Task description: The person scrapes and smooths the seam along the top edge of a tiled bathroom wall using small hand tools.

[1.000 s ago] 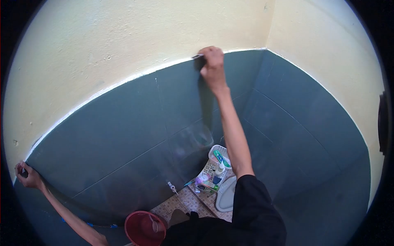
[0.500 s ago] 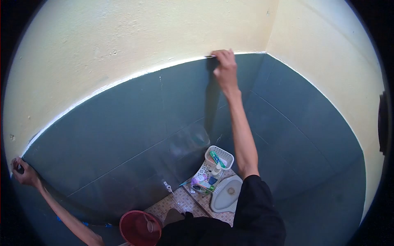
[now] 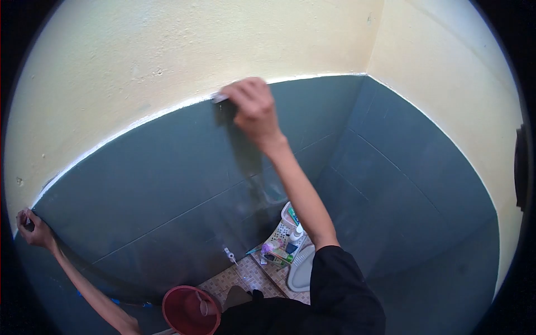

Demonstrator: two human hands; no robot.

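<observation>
My right hand (image 3: 254, 111) is closed in a pinch on a small flat pale piece (image 3: 219, 97), too blurred to name more exactly. That piece is right at the white strip (image 3: 151, 118) running along the top edge of the dark blue-grey tiles (image 3: 184, 162). Above the strip rises the cream painted wall (image 3: 184, 44). At the far left, near the low end of the strip, my left hand (image 3: 38, 230) has its fingers curled together by the wall; what they hold cannot be made out.
Below stands a red bucket (image 3: 177, 307) with a dipper (image 3: 207, 306) inside. A squat toilet (image 3: 300, 273) is partly behind my right arm. Beside it, a white basket (image 3: 285, 215) and several toiletries, including a pump bottle (image 3: 296, 233), sit near a wall tap (image 3: 229, 255).
My right hand has slid left along the white strip, away from the corner, with the pale piece in it. The left hand has stayed nearly in place.
</observation>
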